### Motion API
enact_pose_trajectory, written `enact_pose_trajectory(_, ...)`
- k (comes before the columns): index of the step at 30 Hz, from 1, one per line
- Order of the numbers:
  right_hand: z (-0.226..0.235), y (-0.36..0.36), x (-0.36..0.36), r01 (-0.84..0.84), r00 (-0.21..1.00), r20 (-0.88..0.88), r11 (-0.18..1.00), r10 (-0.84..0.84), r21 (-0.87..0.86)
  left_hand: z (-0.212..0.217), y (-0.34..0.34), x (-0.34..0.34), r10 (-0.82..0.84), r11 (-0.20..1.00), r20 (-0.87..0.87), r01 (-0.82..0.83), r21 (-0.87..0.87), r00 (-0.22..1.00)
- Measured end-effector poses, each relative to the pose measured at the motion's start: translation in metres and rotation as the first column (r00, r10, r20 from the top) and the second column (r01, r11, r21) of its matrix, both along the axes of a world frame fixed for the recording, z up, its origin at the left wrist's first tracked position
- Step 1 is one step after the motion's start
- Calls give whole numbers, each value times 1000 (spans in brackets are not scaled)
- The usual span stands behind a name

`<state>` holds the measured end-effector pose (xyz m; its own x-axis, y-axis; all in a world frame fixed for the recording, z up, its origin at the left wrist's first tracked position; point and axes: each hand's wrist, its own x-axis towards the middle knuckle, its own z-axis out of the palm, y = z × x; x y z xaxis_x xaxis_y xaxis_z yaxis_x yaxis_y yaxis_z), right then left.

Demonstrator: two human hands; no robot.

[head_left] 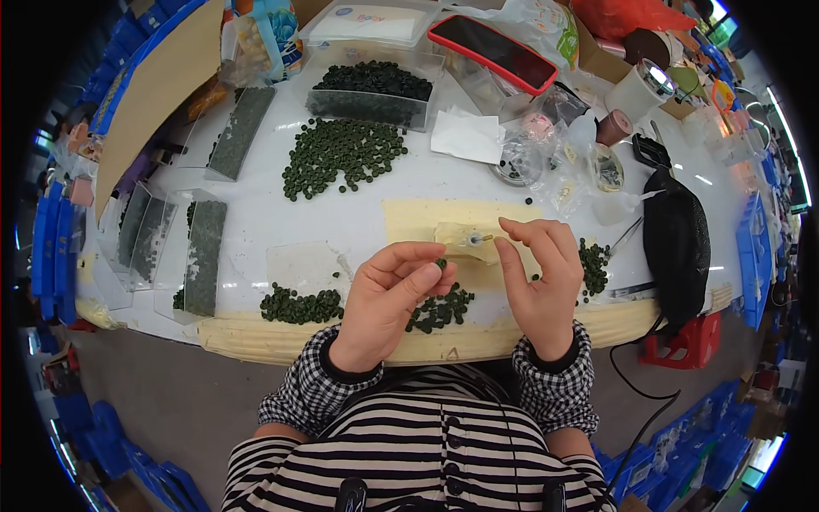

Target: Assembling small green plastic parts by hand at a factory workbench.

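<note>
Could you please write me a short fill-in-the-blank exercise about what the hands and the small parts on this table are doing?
1. The left hand pinches one small dark ____ disc between thumb and forefinger.
2. The right hand is at a small ____-coloured block with a metal pin.
3. The phone at the far side of the table has a ____ case.
4. A clear tub behind the loose pile is ____ of dark discs.

Missing words: green; cream; red; full
</note>
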<state>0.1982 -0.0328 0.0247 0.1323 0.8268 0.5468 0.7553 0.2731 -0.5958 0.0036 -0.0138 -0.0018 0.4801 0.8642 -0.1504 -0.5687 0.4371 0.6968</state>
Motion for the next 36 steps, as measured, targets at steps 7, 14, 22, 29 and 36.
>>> enact_pose_trajectory(7, -4, 1, -1, -41, 999, -18, 999, 41, -27, -5, 0, -3, -72, 994, 88, 79, -81, 994)
enact_pose_trajectory(14, 15, -17, -8, -86, 946, -298, 986, 127, 146, -5, -1, -4, -126, 985, 120, 139, -104, 985)
enact_pose_trajectory(22, 5, -13, -25, -325, 711, -635, 942, 302, 83, -1, -2, -2, -160, 981, 113, 170, -92, 981)
enact_pose_trajectory(29, 4, -12, -25, -335, 725, -618, 940, 304, 70, 1, -2, -2, -162, 983, 63, 167, -80, 985)
enact_pose_trajectory(36, 4, -14, -26, -315, 749, -603, 948, 276, 42, 1, -2, -2, -166, 982, 70, 171, -75, 984)
